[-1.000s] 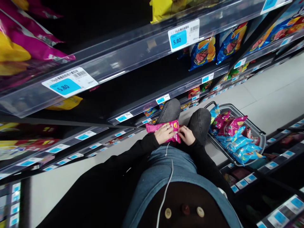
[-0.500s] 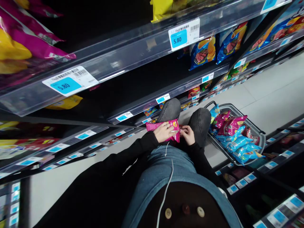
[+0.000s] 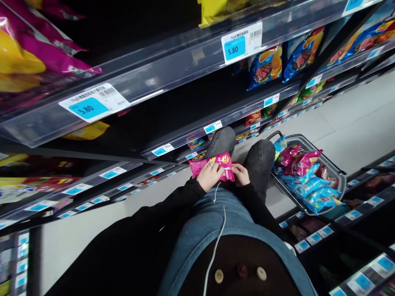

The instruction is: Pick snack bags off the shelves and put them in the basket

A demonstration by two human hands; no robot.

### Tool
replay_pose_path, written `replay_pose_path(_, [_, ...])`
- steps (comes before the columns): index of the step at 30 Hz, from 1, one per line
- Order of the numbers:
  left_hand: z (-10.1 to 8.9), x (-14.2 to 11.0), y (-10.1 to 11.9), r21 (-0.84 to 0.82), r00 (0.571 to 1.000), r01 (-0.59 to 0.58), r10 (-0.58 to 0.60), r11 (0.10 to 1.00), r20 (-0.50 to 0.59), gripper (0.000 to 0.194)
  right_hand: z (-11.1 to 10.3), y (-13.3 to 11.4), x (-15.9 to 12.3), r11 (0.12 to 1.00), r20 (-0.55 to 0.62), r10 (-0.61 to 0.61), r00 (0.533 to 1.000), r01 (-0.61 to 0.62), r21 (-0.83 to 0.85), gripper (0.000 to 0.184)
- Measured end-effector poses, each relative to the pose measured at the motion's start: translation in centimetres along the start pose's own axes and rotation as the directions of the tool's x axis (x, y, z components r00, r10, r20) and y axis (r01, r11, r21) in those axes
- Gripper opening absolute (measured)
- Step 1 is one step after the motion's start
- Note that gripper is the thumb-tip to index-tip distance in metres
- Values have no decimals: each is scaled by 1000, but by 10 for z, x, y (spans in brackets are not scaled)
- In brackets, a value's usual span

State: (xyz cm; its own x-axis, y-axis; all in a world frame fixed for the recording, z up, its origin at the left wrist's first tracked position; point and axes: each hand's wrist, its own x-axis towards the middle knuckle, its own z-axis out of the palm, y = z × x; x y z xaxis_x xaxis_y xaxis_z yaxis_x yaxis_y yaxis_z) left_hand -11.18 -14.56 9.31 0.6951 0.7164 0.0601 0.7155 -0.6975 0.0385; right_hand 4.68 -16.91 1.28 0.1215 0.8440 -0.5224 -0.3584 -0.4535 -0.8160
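I look down my body at a pink chip bag (image 3: 222, 161) held low in front of my knees. My left hand (image 3: 208, 175) is closed over the bag's left and middle part, fingers wrapped across its face. My right hand (image 3: 240, 174) pinches the bag's right edge. Both sleeves are black. A grey shopping basket (image 3: 338, 174) stands on the floor just right of my right knee, filled with several pink and blue chip bags (image 3: 304, 181).
Store shelves with clear price rails rise on the left, with 5.80 tags (image 3: 94, 103) and pink, yellow and blue snack bags. A lower shelf unit (image 3: 354, 230) runs along the right. Pale floor tiles (image 3: 354, 119) stretch ahead between them. A white cable (image 3: 216, 242) hangs down my front.
The pink bag has turned a little and sits slightly higher; my left hand has slid further over its face while my right hand has closed in at its right edge.
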Motion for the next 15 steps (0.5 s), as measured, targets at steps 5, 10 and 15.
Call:
replay_pose_path(5, [-18,4,-12,-135,999,50,-47,990,25,20,4,-25,4,963,67,-163,984,173,-206,26])
replay_pose_path(10, [-71,37,-52,-478,967,166,-238,863,-93,47,6,-99,7,783,369,-369,853,499,-372,22])
replay_pose_path(15, [-95,66,-67,-796,959,277,-202,539,197,45,17,-177,11,457,628,-433,647,758,-465,19])
